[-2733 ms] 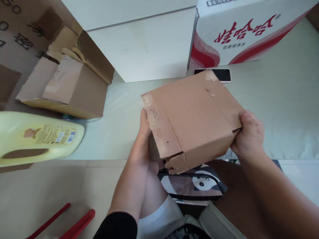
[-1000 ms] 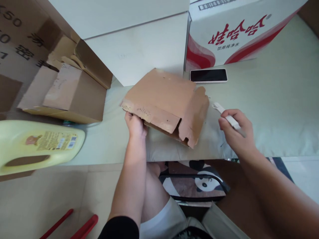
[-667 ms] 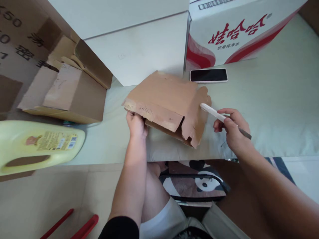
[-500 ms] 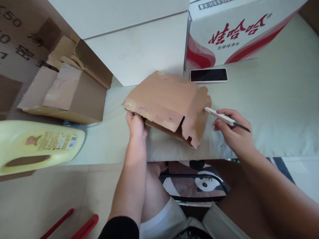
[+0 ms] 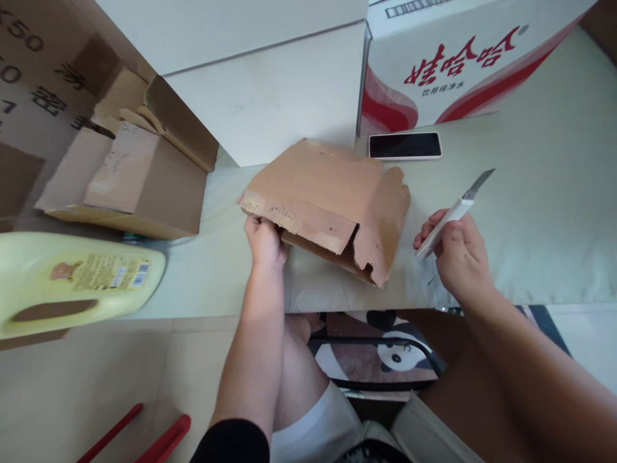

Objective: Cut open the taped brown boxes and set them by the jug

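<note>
Left hand [image 5: 265,244] gripping the near edge of a partly collapsed cardboard box [image 5: 318,186], right hand [image 5: 457,254] closed around a white-handled utility knife [image 5: 448,225], blade pointing away.

They wear a plain black sleeve [image 5: 231,442] toward seven o'clock, pale grey shorts [image 5: 313,421] at six o'clock and, toward five, dark mottled cloth [image 5: 369,453] edged in black; left hand [image 5: 264,244] and right hand [image 5: 463,260] are bare

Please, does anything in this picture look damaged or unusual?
Yes. The cardboard box in the left hand looks damaged: the flap at its right end is ragged, and its near edge looks scuffed. The knife in the right hand also has its blade out.
</note>
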{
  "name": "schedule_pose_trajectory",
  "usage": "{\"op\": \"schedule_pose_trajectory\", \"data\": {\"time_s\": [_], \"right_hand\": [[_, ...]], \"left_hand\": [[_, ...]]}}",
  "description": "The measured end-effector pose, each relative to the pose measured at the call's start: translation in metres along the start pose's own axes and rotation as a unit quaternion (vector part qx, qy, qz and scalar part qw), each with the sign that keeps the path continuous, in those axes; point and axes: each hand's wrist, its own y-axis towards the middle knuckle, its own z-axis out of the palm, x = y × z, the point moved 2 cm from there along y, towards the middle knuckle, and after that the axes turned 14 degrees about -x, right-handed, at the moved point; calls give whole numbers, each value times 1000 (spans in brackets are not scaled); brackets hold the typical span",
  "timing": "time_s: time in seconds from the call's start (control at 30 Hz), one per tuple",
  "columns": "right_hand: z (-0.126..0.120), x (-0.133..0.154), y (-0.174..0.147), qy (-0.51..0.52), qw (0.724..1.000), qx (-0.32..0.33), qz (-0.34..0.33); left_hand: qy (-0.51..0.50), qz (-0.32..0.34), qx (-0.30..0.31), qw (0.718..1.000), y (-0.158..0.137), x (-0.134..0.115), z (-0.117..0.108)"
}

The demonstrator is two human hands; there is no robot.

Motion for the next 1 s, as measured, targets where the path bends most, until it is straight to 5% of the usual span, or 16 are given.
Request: {"op": "schedule_pose_trajectory", "data": {"time_s": [0.17,0.33,1.0], "right_hand": [[4,0,0,51,998,47,8],[-1,-5,-2,-57,996,56,41],[-2,-3,-3,-201,968,146,-42]], "left_hand": [[-11,-6,5,1000,-1,0,1],[-8,-12,14,1000,-2,1,2],[9,-20,18,1000,-8,3,3]]}}
